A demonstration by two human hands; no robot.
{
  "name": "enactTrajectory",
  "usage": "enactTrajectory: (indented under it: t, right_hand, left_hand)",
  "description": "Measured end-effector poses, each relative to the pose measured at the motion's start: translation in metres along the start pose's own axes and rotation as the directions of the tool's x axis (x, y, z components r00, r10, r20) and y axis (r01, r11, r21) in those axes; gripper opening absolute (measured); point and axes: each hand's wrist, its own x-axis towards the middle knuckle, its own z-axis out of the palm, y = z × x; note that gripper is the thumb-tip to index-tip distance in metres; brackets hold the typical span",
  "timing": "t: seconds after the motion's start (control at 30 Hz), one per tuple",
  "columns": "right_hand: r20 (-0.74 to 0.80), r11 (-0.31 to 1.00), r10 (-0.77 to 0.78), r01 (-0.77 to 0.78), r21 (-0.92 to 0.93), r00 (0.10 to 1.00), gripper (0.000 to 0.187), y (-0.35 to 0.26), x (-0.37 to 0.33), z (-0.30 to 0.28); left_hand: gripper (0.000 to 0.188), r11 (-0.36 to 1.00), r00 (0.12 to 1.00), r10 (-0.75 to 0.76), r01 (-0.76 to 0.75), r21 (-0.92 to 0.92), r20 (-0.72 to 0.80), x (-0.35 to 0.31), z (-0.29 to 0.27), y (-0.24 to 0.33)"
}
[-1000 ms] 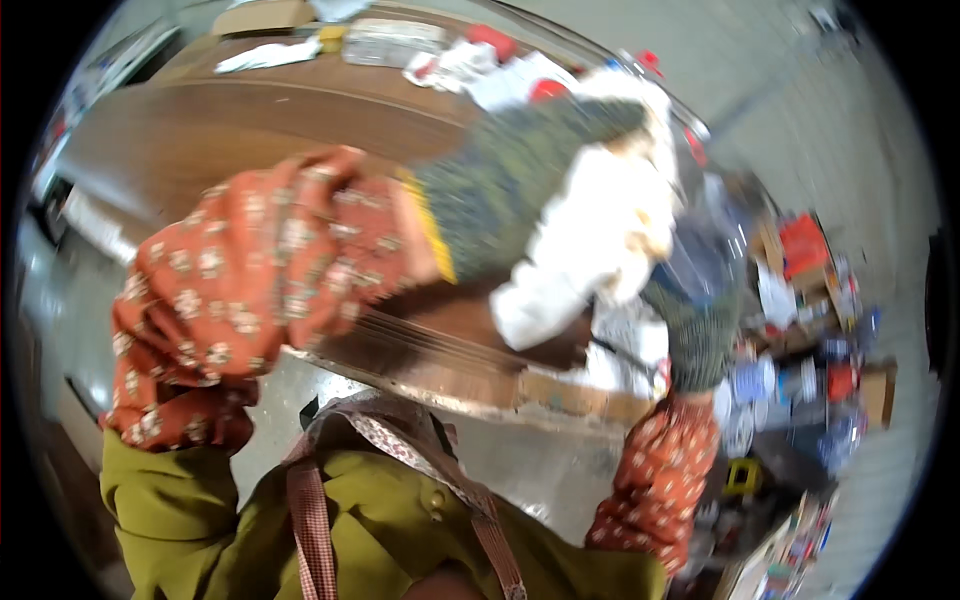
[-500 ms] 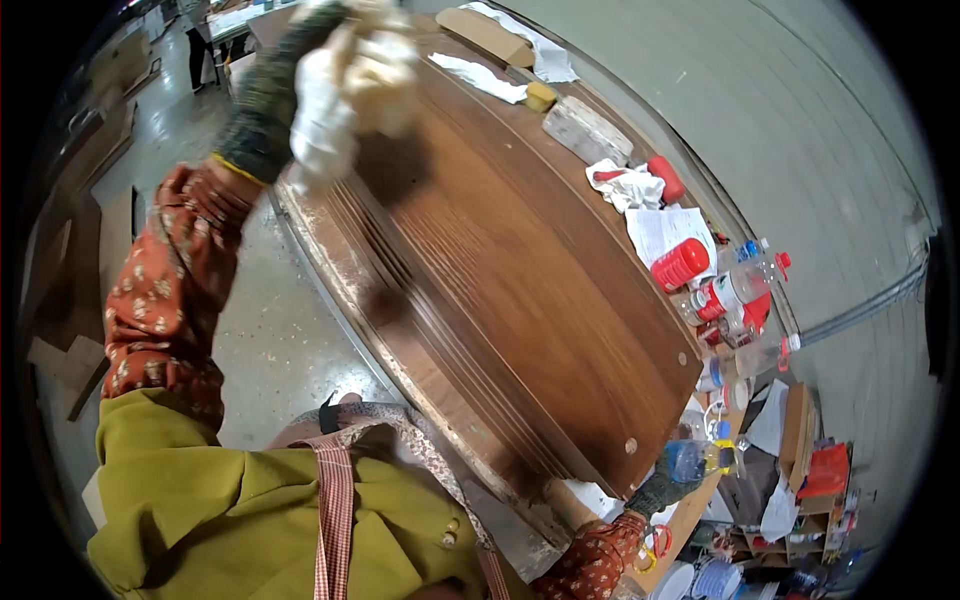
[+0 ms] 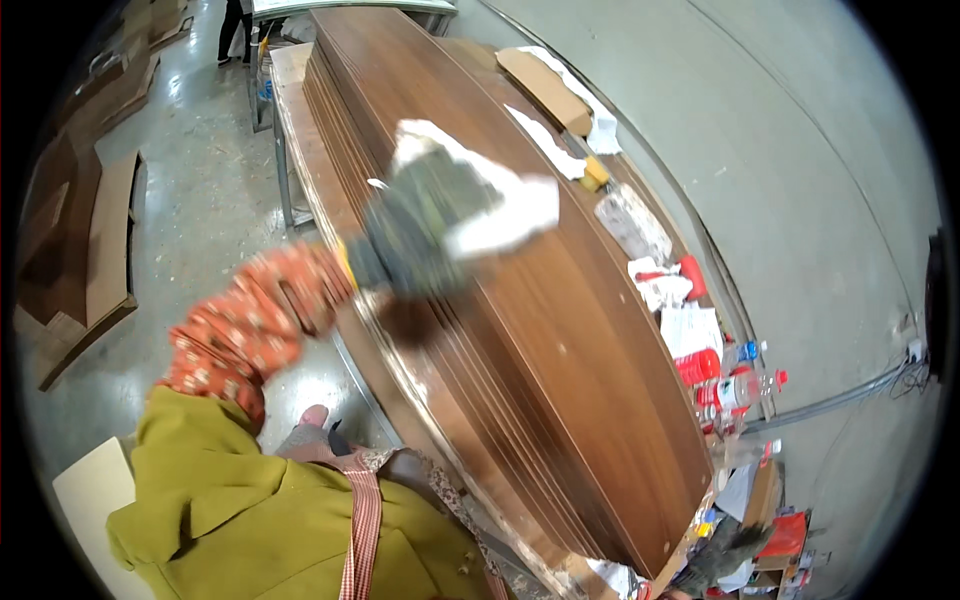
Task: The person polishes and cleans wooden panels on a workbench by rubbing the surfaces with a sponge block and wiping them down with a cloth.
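My left hand (image 3: 425,225), in a dark green glove, is smeared by motion over the grooved near edge of a long brown wooden panel (image 3: 570,340). Its fingers are closed on a white cloth (image 3: 515,215), which spreads out beyond the glove over the panel. At the lower right, past the panel's end, is my right hand (image 3: 725,552) in a dark glove. Its fingers are blurred, and whether anything is in them cannot be made out. A small yellow and blue thing (image 3: 706,522) stands beside it.
Along the panel's far side lie a cardboard piece (image 3: 545,90), a yellow sponge-like block (image 3: 595,174), a whitish block (image 3: 633,222), a red container (image 3: 698,367) and several plastic bottles (image 3: 740,388). Cardboard (image 3: 110,240) stands on the floor at left. A person's legs (image 3: 235,30) show far off.
My left hand has come down and right with the white cloth, from the upper left to over the panel. My right hand, earlier at a clear bottle, has shifted lower right in view. The view has turned.
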Motion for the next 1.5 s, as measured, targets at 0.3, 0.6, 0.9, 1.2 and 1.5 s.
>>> enactTrajectory:
  t: [0.3,0.6,0.9,1.2,1.5]
  right_hand:
    - [0.691,0.809,-0.587,0.347,0.474,0.422,0.047,-0.391,0.066,0.264]
    - [0.530,0.734,-0.678,0.439,0.517,0.509,0.041,-0.487,0.030,0.347]
    - [0.559,0.747,-0.664,0.434,0.503,0.496,0.040,-0.473,0.025,0.324]
    - [0.461,0.664,-0.746,0.488,0.566,0.480,0.034,-0.471,0.021,0.312]
    - [0.556,0.736,-0.666,0.322,0.595,0.497,0.036,-0.478,0.021,0.318]
  left_hand:
    - [0.053,0.934,0.997,-0.038,0.010,-0.358,-0.069,-0.043,0.030,-0.020]
    - [0.055,0.989,0.973,-0.144,0.150,0.017,-0.179,-0.083,0.043,-0.212]
    - [0.034,0.942,0.892,-0.313,0.335,0.013,-0.325,-0.079,0.043,-0.204]
    - [0.050,0.966,0.938,-0.246,0.217,-0.141,-0.243,-0.100,0.024,-0.192]
    - [0.030,0.895,0.932,-0.230,0.315,0.314,-0.280,-0.126,0.021,-0.468]
